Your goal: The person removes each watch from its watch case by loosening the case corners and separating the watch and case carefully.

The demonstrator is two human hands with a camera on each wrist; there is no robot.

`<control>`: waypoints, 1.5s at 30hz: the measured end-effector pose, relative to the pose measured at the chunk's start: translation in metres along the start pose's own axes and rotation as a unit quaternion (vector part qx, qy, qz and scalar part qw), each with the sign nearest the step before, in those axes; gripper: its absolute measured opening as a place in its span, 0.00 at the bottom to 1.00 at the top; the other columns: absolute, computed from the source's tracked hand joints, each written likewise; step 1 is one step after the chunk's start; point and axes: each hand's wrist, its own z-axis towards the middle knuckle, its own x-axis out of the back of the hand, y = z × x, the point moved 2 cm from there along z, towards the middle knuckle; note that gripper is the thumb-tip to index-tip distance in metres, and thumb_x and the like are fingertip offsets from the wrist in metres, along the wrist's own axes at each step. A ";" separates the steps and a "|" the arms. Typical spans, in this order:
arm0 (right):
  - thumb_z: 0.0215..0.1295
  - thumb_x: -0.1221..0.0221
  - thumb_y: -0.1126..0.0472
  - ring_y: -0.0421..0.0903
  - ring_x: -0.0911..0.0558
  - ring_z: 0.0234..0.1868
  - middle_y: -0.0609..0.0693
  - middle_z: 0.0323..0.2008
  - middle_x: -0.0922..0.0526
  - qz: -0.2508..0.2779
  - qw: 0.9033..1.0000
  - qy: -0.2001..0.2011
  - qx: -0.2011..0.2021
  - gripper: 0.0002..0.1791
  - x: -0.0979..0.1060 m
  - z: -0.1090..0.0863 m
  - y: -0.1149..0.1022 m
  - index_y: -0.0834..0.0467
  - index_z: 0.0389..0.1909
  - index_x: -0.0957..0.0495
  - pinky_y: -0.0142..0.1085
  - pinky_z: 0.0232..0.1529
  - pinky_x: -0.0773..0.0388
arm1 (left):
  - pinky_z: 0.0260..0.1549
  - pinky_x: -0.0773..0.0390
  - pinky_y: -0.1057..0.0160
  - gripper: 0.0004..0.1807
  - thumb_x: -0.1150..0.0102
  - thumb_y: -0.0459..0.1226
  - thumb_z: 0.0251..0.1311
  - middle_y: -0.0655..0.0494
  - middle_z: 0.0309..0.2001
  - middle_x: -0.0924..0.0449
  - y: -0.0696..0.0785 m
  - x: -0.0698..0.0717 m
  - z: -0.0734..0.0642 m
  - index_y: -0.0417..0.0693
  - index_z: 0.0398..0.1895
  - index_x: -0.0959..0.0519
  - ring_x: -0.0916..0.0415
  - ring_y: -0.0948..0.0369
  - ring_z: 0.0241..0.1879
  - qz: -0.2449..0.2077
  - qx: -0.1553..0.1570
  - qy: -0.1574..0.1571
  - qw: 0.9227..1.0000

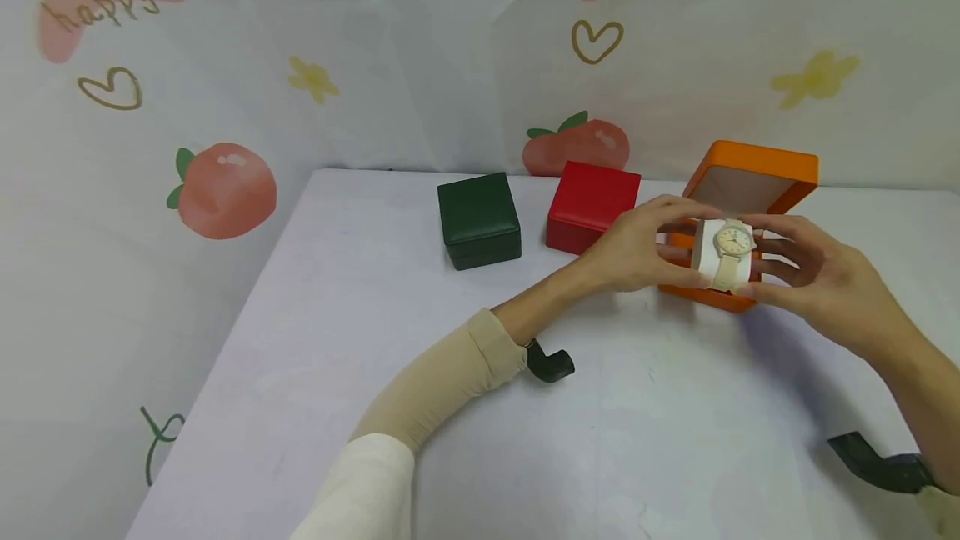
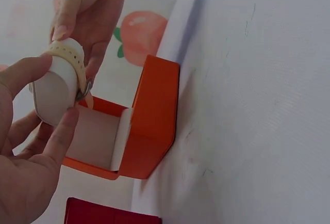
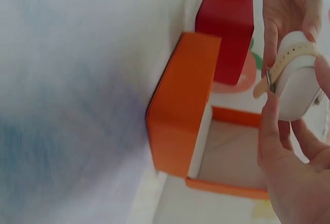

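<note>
A cream-strapped wristwatch (image 1: 733, 242) is wrapped around a white cushion (image 1: 703, 250), its dial facing up toward the head view. My left hand (image 1: 637, 250) grips the cushion's left end between thumb and fingers. On the opposite end, my right hand (image 1: 821, 277) holds it the same way. Both hands keep the watch and cushion just above an orange box (image 1: 708, 298), whose lid (image 1: 765, 169) stands raised at the back. In the left wrist view the strap's buckle (image 2: 85, 91) shows, along with the box's pale lining (image 2: 95, 136).
A red box (image 1: 592, 205) with its lid down sits left of the orange one. Further left is a dark green box (image 1: 480, 219), lid down too. Behind the white table (image 1: 360, 290) hangs a printed white cloth (image 1: 420, 48). Black straps (image 1: 551, 365) show at both wrists.
</note>
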 end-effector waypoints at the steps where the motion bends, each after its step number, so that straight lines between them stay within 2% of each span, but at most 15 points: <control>1: 0.49 0.38 0.89 0.35 0.20 0.52 0.51 0.61 0.29 0.016 1.000 0.001 0.006 0.42 -0.003 0.000 -0.001 0.65 0.68 0.33 0.22 0.47 0.22 | 0.45 0.23 0.77 0.39 0.23 0.35 0.49 0.63 0.62 0.34 0.000 0.001 -0.002 0.54 0.67 0.28 0.34 0.75 0.54 -0.003 0.000 -0.001 1.000; 6: 0.47 0.37 0.89 0.39 0.21 0.53 0.54 0.60 0.31 0.053 0.998 0.000 0.019 0.41 -0.016 0.003 -0.005 0.65 0.65 0.31 0.23 0.50 0.24 | 0.48 0.22 0.73 0.39 0.24 0.33 0.49 0.61 0.63 0.34 -0.003 0.009 -0.017 0.52 0.68 0.29 0.31 0.71 0.56 -0.029 -0.013 0.000 0.999; 10: 0.48 0.36 0.88 0.40 0.19 0.50 0.54 0.60 0.30 0.066 0.998 -0.008 0.002 0.39 -0.025 0.003 -0.006 0.66 0.64 0.31 0.25 0.46 0.20 | 0.49 0.21 0.71 0.39 0.24 0.32 0.50 0.61 0.64 0.34 -0.005 0.013 -0.028 0.51 0.68 0.29 0.30 0.71 0.56 -0.046 -0.022 0.000 0.999; 14: 0.48 0.34 0.85 0.38 0.18 0.48 0.53 0.59 0.28 0.026 1.000 -0.007 -0.008 0.40 -0.034 0.004 -0.008 0.64 0.64 0.31 0.25 0.44 0.20 | 0.51 0.21 0.69 0.39 0.26 0.30 0.51 0.61 0.66 0.33 -0.006 0.017 -0.039 0.49 0.68 0.30 0.30 0.71 0.56 -0.064 -0.031 0.003 0.997; 17: 0.48 0.34 0.85 0.38 0.19 0.49 0.52 0.59 0.28 0.010 1.000 -0.003 0.003 0.40 -0.041 0.005 -0.012 0.62 0.64 0.31 0.25 0.46 0.20 | 0.52 0.21 0.65 0.39 0.26 0.29 0.51 0.59 0.66 0.32 -0.006 0.022 -0.046 0.46 0.68 0.30 0.29 0.69 0.56 -0.076 -0.041 0.014 0.996; 21: 0.48 0.35 0.86 0.40 0.19 0.50 0.53 0.60 0.29 0.049 0.999 -0.006 0.020 0.40 -0.050 0.006 -0.017 0.63 0.65 0.30 0.26 0.46 0.20 | 0.53 0.20 0.61 0.40 0.26 0.27 0.49 0.56 0.65 0.30 -0.004 0.028 -0.056 0.43 0.68 0.31 0.27 0.66 0.57 -0.092 -0.050 0.032 0.994; 25: 0.47 0.35 0.86 0.40 0.18 0.50 0.52 0.61 0.29 0.036 0.999 -0.008 0.026 0.42 -0.058 0.006 -0.023 0.62 0.66 0.31 0.26 0.45 0.20 | 0.52 0.20 0.62 0.40 0.25 0.28 0.49 0.55 0.63 0.28 -0.003 0.033 -0.067 0.43 0.68 0.30 0.27 0.66 0.57 -0.082 -0.049 0.045 0.994; 29: 0.47 0.33 0.85 0.38 0.18 0.50 0.51 0.61 0.30 -0.009 0.999 -0.007 0.033 0.43 -0.066 0.005 -0.027 0.60 0.67 0.31 0.26 0.45 0.20 | 0.53 0.21 0.65 0.40 0.26 0.27 0.50 0.55 0.62 0.28 -0.004 0.036 -0.077 0.44 0.68 0.31 0.27 0.65 0.57 -0.075 -0.058 0.053 0.994; 35: 0.47 0.34 0.86 0.40 0.18 0.53 0.56 0.61 0.31 0.049 0.998 -0.029 0.040 0.41 -0.080 0.006 -0.030 0.64 0.65 0.31 0.29 0.49 0.21 | 0.56 0.23 0.63 0.39 0.25 0.27 0.49 0.55 0.62 0.28 -0.006 0.039 -0.093 0.42 0.67 0.30 0.27 0.65 0.58 -0.063 -0.072 0.064 0.993; 37: 0.47 0.33 0.86 0.41 0.19 0.54 0.57 0.61 0.31 0.037 0.998 -0.031 0.042 0.41 -0.084 0.005 -0.031 0.65 0.65 0.32 0.29 0.50 0.22 | 0.57 0.24 0.62 0.39 0.25 0.27 0.48 0.55 0.62 0.28 -0.006 0.039 -0.098 0.43 0.67 0.30 0.27 0.65 0.58 -0.051 -0.074 0.067 0.994; 41: 0.45 0.31 0.84 0.42 0.22 0.56 0.55 0.62 0.30 -0.013 0.999 -0.020 0.044 0.43 -0.089 0.000 -0.034 0.64 0.65 0.32 0.28 0.51 0.23 | 0.58 0.24 0.64 0.40 0.25 0.27 0.48 0.52 0.63 0.28 -0.007 0.038 -0.104 0.41 0.68 0.31 0.28 0.64 0.60 -0.030 -0.090 0.057 0.994; 45: 0.44 0.31 0.85 0.44 0.22 0.56 0.56 0.61 0.29 0.003 0.998 -0.023 0.055 0.43 -0.095 -0.005 -0.035 0.66 0.64 0.32 0.28 0.52 0.23 | 0.58 0.25 0.65 0.43 0.24 0.26 0.47 0.48 0.65 0.30 -0.008 0.036 -0.111 0.38 0.69 0.33 0.29 0.64 0.61 -0.024 -0.102 0.047 0.993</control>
